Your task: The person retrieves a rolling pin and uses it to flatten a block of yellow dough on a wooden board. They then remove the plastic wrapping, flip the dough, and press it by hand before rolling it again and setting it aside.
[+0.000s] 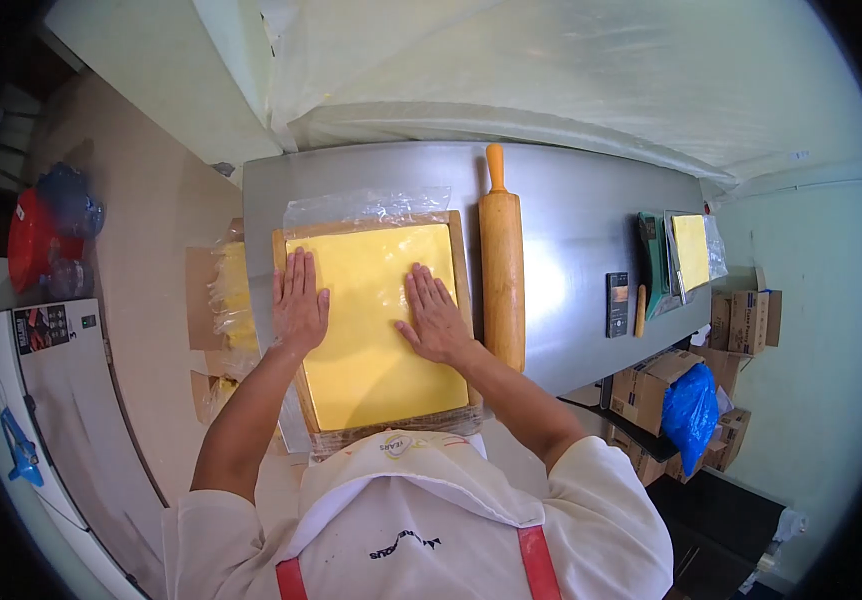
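A smooth yellow slab [381, 370], which could be butter or dough, fills a shallow wooden frame [458, 270] on the metal table. Clear plastic film [371, 205] sticks out past the frame's far edge and shows along its near edge too. My left hand [299, 308] lies flat at the slab's left edge, fingers stretched forward, partly over the frame's left side. On the right half of the slab rests my right hand [436, 318], palm down, with its fingers extended and thumb apart. Just right of the frame lies a large wooden rolling pin [503, 270].
On the right of the metal table [571, 260] are a phone [617, 305], a short wooden stick [640, 310] and a yellow notepad [691, 252] on folders. Cardboard boxes [646, 390] and a blue bag [689, 415] stand below. A white freezer [61, 400] is at left.
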Motion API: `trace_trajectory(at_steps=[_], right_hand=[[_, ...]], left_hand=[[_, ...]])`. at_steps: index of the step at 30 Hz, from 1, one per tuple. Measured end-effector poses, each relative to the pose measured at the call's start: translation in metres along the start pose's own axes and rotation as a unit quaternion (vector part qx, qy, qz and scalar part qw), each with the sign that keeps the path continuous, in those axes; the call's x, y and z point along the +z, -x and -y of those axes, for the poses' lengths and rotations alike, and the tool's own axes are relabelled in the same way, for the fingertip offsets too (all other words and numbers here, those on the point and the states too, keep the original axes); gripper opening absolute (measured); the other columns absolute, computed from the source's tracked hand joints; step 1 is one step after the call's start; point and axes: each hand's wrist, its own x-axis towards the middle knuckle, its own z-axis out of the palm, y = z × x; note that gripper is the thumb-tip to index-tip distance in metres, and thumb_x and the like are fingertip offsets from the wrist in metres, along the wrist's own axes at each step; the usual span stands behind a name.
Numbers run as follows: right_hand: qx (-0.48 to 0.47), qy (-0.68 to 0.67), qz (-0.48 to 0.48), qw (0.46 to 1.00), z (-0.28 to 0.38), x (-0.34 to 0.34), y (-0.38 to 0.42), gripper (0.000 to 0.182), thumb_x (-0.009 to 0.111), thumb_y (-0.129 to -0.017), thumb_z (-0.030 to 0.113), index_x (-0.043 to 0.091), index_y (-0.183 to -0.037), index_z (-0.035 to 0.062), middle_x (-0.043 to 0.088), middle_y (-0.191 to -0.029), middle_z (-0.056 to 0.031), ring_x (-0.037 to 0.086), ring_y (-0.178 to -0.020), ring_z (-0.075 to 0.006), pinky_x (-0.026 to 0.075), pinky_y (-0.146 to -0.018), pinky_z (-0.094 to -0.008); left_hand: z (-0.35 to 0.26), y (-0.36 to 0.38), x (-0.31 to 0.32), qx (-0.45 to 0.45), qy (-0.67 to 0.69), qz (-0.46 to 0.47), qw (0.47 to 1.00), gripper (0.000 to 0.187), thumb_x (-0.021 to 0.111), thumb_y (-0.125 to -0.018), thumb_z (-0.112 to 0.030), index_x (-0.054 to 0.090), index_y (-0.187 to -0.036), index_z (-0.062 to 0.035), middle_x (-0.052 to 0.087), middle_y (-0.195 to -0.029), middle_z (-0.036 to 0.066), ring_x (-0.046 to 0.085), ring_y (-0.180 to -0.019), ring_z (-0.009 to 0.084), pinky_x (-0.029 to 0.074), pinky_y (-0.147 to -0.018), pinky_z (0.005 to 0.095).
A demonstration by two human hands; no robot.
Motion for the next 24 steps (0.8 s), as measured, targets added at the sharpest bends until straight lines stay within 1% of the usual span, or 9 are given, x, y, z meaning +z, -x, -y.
trace_trajectory(at_steps=[2, 3, 7, 10, 11, 12, 14, 20, 24], right_hand=[[0.013, 0.010, -0.008, 1.000, -0.012, 0.000, -0.008, 0.081, 0.041, -0.097, 0.047, 0.016, -0.147, -0.0121, 0.015, -0.155, -0.0291, 0.014, -0.146, -0.0394, 0.014, -0.119, -0.0471], [0.021, -0.014, 0.000, 1.000, -0.018, -0.003, -0.013, 0.081, 0.038, -0.098, 0.046, 0.013, -0.147, -0.0127, 0.013, -0.156, -0.0303, 0.011, -0.147, -0.0404, 0.011, -0.119, -0.0492], [0.065, 0.039, -0.033, 0.997, -0.030, -0.003, -0.041, 0.083, 0.039, -0.097, 0.047, 0.013, -0.147, -0.0129, 0.011, -0.156, -0.0301, 0.008, -0.147, -0.0406, 0.010, -0.119, -0.0511], [0.009, -0.035, -0.118, 0.992, -0.020, 0.009, -0.059, 0.084, 0.040, -0.096, 0.049, 0.013, -0.147, -0.0122, 0.012, -0.156, -0.0299, 0.009, -0.147, -0.0408, 0.010, -0.119, -0.0513], [-0.044, -0.071, -0.047, 0.995, -0.006, 0.014, -0.056, 0.086, 0.040, -0.095, 0.052, 0.014, -0.147, -0.0119, 0.014, -0.155, -0.0302, 0.010, -0.147, -0.0411, 0.009, -0.119, -0.0513], [-0.081, -0.017, -0.008, 0.997, 0.015, 0.007, -0.050, 0.088, 0.040, -0.095, 0.054, 0.014, -0.147, -0.0121, 0.015, -0.155, -0.0309, 0.010, -0.147, -0.0416, 0.009, -0.119, -0.0518], [-0.061, 0.000, -0.025, 0.998, 0.005, 0.008, -0.055, 0.089, 0.038, -0.095, 0.057, 0.014, -0.147, -0.0120, 0.014, -0.155, -0.0301, 0.009, -0.147, -0.0409, 0.008, -0.119, -0.0518], [-0.084, 0.026, -0.023, 0.996, -0.021, -0.003, -0.071, 0.092, 0.038, -0.094, 0.059, 0.012, -0.148, -0.0116, 0.012, -0.157, -0.0277, 0.008, -0.148, -0.0400, 0.007, -0.119, -0.0516], [-0.069, 0.012, -0.067, 0.995, -0.047, -0.016, -0.080, 0.088, 0.049, -0.093, 0.049, 0.014, -0.148, -0.0106, 0.012, -0.156, -0.0290, 0.009, -0.147, -0.0400, 0.008, -0.119, -0.0525]], left_hand=[[-0.001, 0.006, 0.002, -0.006, -0.003, 0.008, 1.000, 0.065, 0.034, -0.098, -0.029, 0.012, -0.153, -0.0007, 0.012, -0.161, 0.015, 0.009, -0.149, 0.0279, 0.007, -0.120, 0.0458], [-0.001, 0.004, 0.002, -0.008, -0.007, 0.008, 1.000, 0.065, 0.034, -0.099, -0.030, 0.013, -0.153, -0.0005, 0.013, -0.161, 0.015, 0.009, -0.149, 0.0278, 0.007, -0.120, 0.0456], [-0.003, 0.002, 0.003, -0.014, -0.022, -0.001, 1.000, 0.065, 0.034, -0.099, -0.031, 0.014, -0.153, -0.0005, 0.014, -0.160, 0.015, 0.011, -0.149, 0.0279, 0.007, -0.120, 0.0455], [-0.002, 0.004, 0.004, -0.007, -0.012, -0.017, 1.000, 0.065, 0.034, -0.099, -0.030, 0.014, -0.153, -0.0010, 0.014, -0.160, 0.015, 0.011, -0.149, 0.0280, 0.007, -0.120, 0.0456], [-0.003, -0.001, 0.004, -0.009, -0.011, -0.019, 1.000, 0.065, 0.034, -0.099, -0.030, 0.014, -0.153, -0.0012, 0.014, -0.160, 0.015, 0.011, -0.149, 0.0279, 0.007, -0.120, 0.0457], [-0.004, 0.000, 0.002, -0.014, -0.010, -0.015, 1.000, 0.064, 0.034, -0.099, -0.030, 0.014, -0.153, -0.0013, 0.014, -0.160, 0.015, 0.011, -0.149, 0.0278, 0.007, -0.120, 0.0457], [-0.003, 0.000, 0.002, -0.014, -0.015, -0.008, 1.000, 0.064, 0.034, -0.099, -0.030, 0.014, -0.153, -0.0015, 0.014, -0.160, 0.015, 0.011, -0.149, 0.0277, 0.007, -0.120, 0.0459], [0.004, 0.005, 0.003, -0.023, -0.026, -0.005, 0.999, 0.065, 0.034, -0.099, -0.031, 0.013, -0.153, -0.0013, 0.012, -0.161, 0.015, 0.010, -0.149, 0.0279, 0.006, -0.120, 0.0468], [0.011, 0.016, 0.013, -0.045, 0.008, -0.020, 0.999, 0.067, 0.037, -0.099, -0.032, 0.011, -0.153, -0.0023, 0.011, -0.161, 0.015, 0.010, -0.149, 0.0284, 0.008, -0.120, 0.0465]])
